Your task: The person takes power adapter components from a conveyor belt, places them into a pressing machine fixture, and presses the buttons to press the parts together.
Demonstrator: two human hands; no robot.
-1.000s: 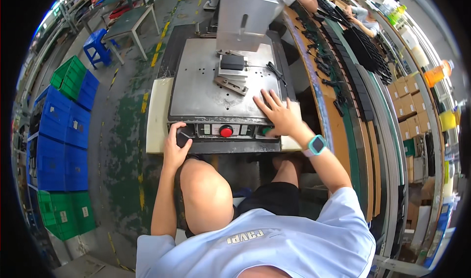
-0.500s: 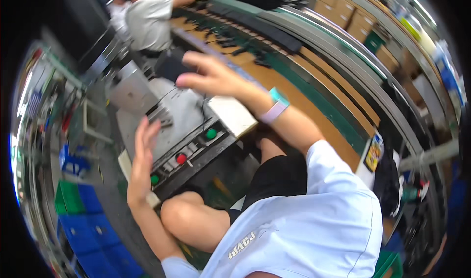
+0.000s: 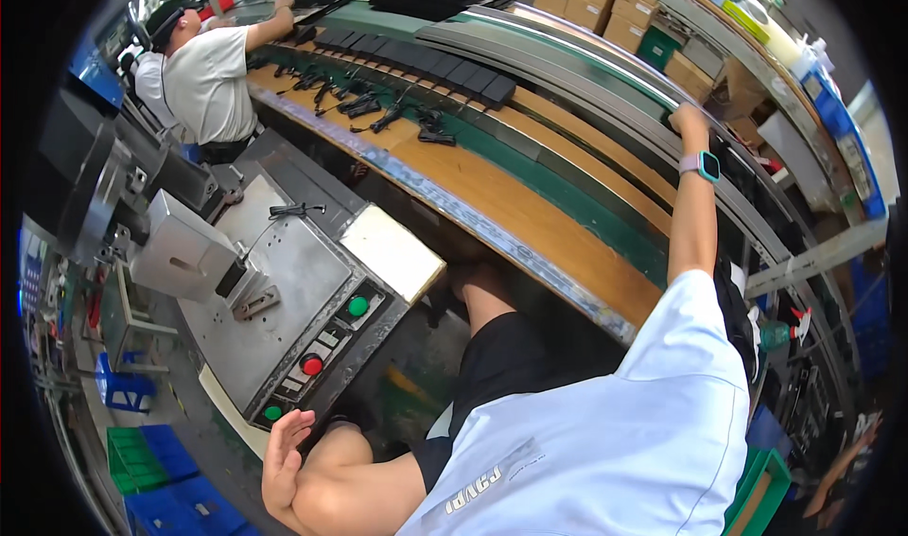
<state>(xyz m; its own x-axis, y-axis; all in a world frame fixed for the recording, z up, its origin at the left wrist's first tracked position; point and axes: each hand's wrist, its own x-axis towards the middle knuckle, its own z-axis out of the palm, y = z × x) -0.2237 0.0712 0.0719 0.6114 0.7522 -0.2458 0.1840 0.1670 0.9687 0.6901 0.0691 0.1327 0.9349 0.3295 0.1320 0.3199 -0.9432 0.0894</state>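
Observation:
My left hand [image 3: 283,458] is raised beside my bent knee, its fingers up and holding nothing. It is nearest to the green button [image 3: 273,413] at the lower corner of the press's control panel. My right arm reaches out to the far right. My right hand [image 3: 689,120] is curled at the far metal rail [image 3: 605,68] of the conveyor line, and what its fingers hold, if anything, is hidden. On the press's metal bed [image 3: 293,252] stands a metal fixture [image 3: 253,295]. A short black cable [image 3: 296,211] lies at the bed's far edge.
A red button [image 3: 311,364] and another green button [image 3: 358,306] are on the panel. Black rectangular boxes [image 3: 426,63] and black cables [image 3: 364,105] line the conveyor bench. A person [image 3: 208,82] works at far left. Blue crates [image 3: 184,508] stand lower left.
My right hand has swung from above the press to the conveyor's far rail at the right. My left hand has drawn back from the press toward my knee. The whole view has shifted.

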